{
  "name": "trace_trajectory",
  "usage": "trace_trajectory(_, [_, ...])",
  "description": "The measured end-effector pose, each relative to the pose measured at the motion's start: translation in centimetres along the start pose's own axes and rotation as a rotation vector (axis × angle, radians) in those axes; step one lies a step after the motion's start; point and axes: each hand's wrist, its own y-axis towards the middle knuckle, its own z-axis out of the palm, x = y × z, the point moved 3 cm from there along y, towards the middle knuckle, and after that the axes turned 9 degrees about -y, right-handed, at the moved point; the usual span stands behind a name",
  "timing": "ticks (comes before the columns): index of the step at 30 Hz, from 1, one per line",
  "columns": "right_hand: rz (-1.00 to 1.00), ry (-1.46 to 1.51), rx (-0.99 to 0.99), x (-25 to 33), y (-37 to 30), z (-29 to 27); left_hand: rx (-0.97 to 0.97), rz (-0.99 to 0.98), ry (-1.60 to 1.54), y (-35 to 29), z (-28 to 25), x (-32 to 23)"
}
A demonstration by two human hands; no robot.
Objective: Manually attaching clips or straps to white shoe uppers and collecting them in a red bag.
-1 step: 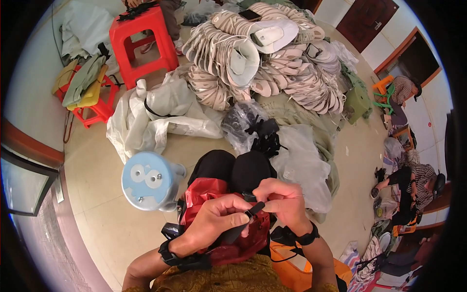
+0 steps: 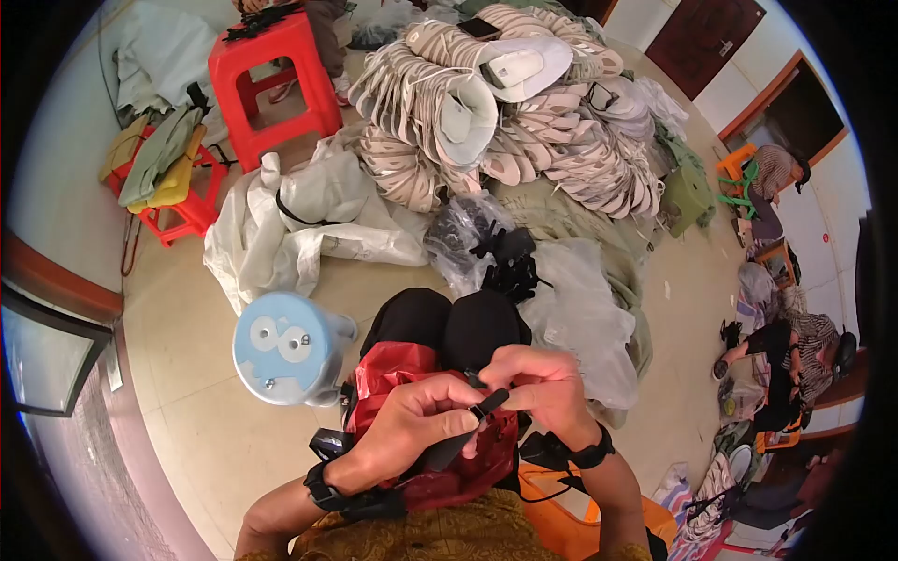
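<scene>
Over my lap, my left hand [image 2: 412, 428] pinches a short black strap [image 2: 492, 401] between thumb and fingers. A small dark loop or buckle seems to sit on the strap at the thumb; its detail is too small to tell. My right hand [image 2: 554, 391] is closed, thumb and finger at the strap's far end. A wider dark piece [image 2: 447, 451] hangs below the left fingers; whether it joins the strap is hidden. Red plastic sheeting [image 2: 379, 372] lies across my lap under both hands.
A blue-white stool [image 2: 281, 346] stands left of my knees. Ahead are black straps [image 2: 511, 266] on clear plastic, a white sack [image 2: 309, 210] and piled shoe uppers [image 2: 421, 103]. A red stool [image 2: 271, 79] stands far left. People sit along the right, one in stripes [image 2: 812, 351].
</scene>
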Motion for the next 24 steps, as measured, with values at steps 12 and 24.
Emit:
trace_trajectory(12, [0.124, 0.199, 0.401, -0.8, -0.4, 0.4, 0.124, -0.047, -0.083, -0.7, 0.7, 0.2])
trace_trajectory(24, [0.255, 0.223, 0.52, 1.2, -1.7, 2.1, 0.193, -0.063, -0.154, -2.2, 1.3, 0.9])
